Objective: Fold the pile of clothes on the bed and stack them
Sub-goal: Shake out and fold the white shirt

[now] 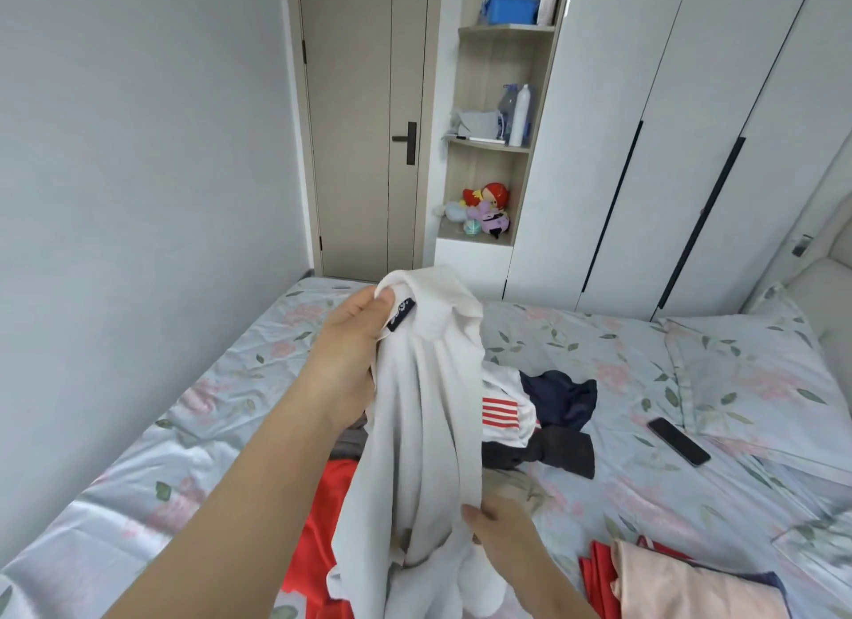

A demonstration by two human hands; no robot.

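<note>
A white shirt (428, 425) with a dark neck label hangs lifted over the bed. My left hand (346, 342) grips it at the collar, near the label. My right hand (500, 524) pinches its lower edge close to me. Beneath it lies the loose pile: a red garment (322, 517), a white piece with red stripes (500, 411) and dark navy clothes (560, 399). At the lower right sit folded pink clothes (682, 581) on folded red ones (597, 577).
The bed (221, 388) has a pale floral sheet. A black phone (677, 441) lies on it to the right, next to a matching pillow (747, 374). A closed door (364, 125), open shelves (495, 143) and white wardrobes (668, 134) stand beyond the bed.
</note>
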